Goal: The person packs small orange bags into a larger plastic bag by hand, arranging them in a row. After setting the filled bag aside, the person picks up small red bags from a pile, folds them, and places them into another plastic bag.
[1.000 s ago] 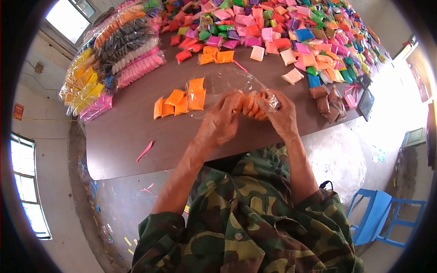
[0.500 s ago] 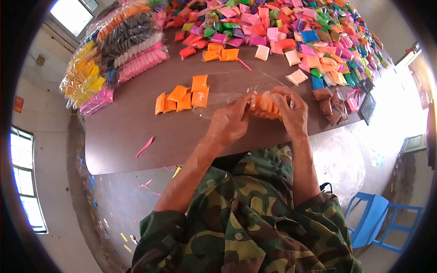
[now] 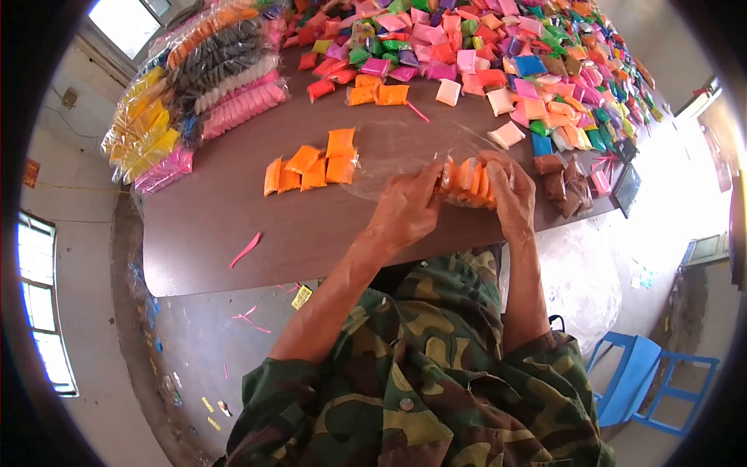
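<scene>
Between my two hands is a clear plastic bag with a row of orange packets (image 3: 469, 184) inside it. My left hand (image 3: 408, 204) is closed on the bag's left end, thumb and fingers pinched together. At the right end my right hand (image 3: 510, 191) wraps round the bag, its fingers partly hidden behind the packets. A loose, see-through length of the bag (image 3: 381, 167) spreads leftward over the table. Just beyond it lies a small group of loose orange packets (image 3: 313, 165). Some brown packets (image 3: 568, 187) rest to the right of my right hand.
A large heap of mixed coloured packets (image 3: 482, 58) covers the far side of the brown table (image 3: 194, 233). Filled bags in rows (image 3: 226, 78) are stacked at the far left. A pink plastic piece (image 3: 246, 251) lies near the front edge. A blue stool (image 3: 626, 377) stands at lower right.
Both hands have shifted slightly right with the bag of orange packets. The loose plastic has drawn along with them. The other packets on the table stay where they were.
</scene>
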